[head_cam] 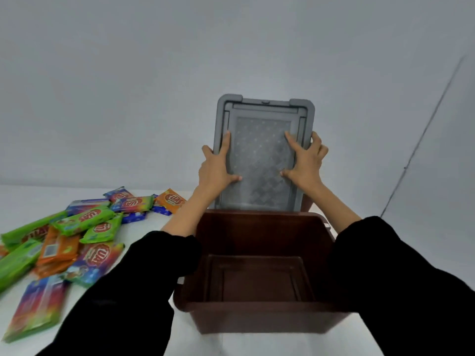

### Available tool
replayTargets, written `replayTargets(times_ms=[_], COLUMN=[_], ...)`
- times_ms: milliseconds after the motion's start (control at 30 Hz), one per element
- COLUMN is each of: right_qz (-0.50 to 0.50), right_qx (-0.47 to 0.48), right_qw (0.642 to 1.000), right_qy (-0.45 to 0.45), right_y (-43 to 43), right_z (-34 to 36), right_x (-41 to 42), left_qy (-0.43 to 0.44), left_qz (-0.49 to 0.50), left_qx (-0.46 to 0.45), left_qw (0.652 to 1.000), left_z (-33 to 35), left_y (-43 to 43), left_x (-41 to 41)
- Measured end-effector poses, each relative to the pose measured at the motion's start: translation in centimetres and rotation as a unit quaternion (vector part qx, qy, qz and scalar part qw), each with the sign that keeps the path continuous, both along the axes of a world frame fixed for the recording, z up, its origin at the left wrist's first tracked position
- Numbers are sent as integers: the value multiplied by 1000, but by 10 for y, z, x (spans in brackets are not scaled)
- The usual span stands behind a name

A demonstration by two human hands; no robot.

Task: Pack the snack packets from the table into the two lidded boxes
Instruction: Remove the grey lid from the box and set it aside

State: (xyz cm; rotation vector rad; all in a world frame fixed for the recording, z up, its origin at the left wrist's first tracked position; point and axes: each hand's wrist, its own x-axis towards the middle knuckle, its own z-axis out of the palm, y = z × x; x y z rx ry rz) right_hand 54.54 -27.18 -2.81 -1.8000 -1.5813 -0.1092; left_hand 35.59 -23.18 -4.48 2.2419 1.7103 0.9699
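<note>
Both hands are up on the grey lid (262, 150), which stands upright with its lower edge at the far rim of the brown box (257, 319). The left hand (216, 168) has its fingers (225, 142) curled round the lid's left edge, gripping firmly. The right hand (305, 163) mirrors it on the right edge. The box sits open by the counter's (231, 345) near edge. The snack packets (77, 232) lie heaped toward the counter's left edge, apart from the box.

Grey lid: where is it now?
Head view, centre: the grey lid stands upright above the far rim of the open brown box, gripped by the left hand and right hand.
</note>
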Motion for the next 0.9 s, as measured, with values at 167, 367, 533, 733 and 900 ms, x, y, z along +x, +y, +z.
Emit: replayTargets(times_ms=[167, 367, 533, 733, 900], right_qz=[-2, 5, -8, -6, -12], right_qx=[-4, -38, -49, -62, -72], right_qw=[1000, 999, 999, 998, 997], right_qy=[12, 12, 0, 6, -1], right_y=[1, 9, 17, 21, 20], right_z=[-31, -59, -67, -70, -68], right_x=[10, 6, 5, 6, 1], left_qy=[23, 74, 85, 115, 123], left_qz=[8, 23, 18, 11, 15], left_qx=[-33, -51, -60, -60, -43], left_qw=[999, 996, 994, 991, 991], left_z=[-23, -49, -57, -54, -50], left_y=[-4, 0, 5, 14, 20], left_x=[15, 13, 14, 14, 8])
